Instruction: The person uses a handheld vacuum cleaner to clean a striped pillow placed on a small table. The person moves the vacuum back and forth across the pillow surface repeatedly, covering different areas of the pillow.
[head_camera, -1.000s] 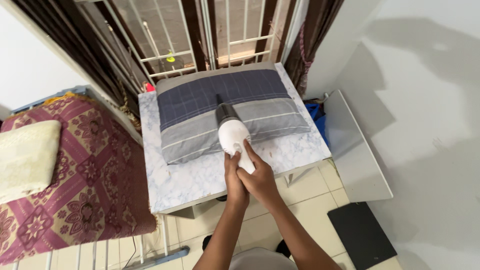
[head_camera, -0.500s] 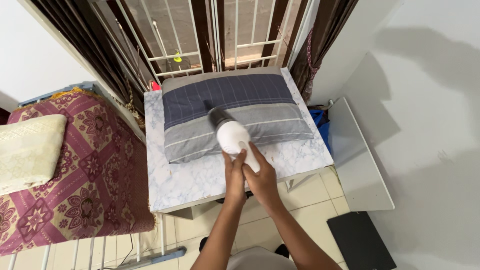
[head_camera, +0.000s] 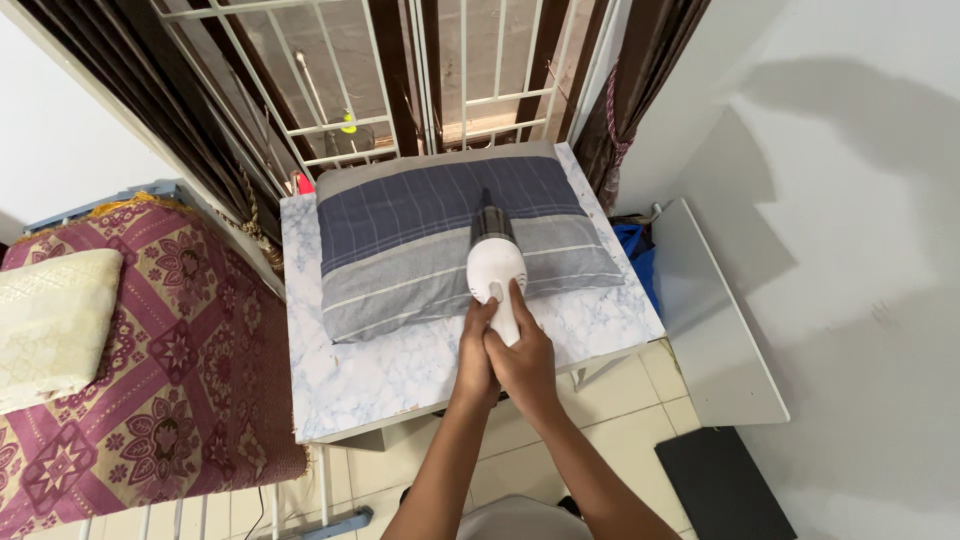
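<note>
From the head camera we see our right hand and left hand, fingers wrapped around the handle of a white handheld vacuum. Its dark nozzle seems to rest on the blue-grey striped pillow, lying far on the marble-patterned bench.

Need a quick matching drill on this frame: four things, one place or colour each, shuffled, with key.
Things:
1. pillow
2. hand vacuum
3. cushion
4. board

Descriptions:
A. cream, lying on the patterned maroon cover
B. white, flat beside the table by the wall
C. blue and grey, lying on the marble-look table
D. white with a dark nozzle, held by both hands

Pairs: 1-C, 2-D, 3-A, 4-B
</note>
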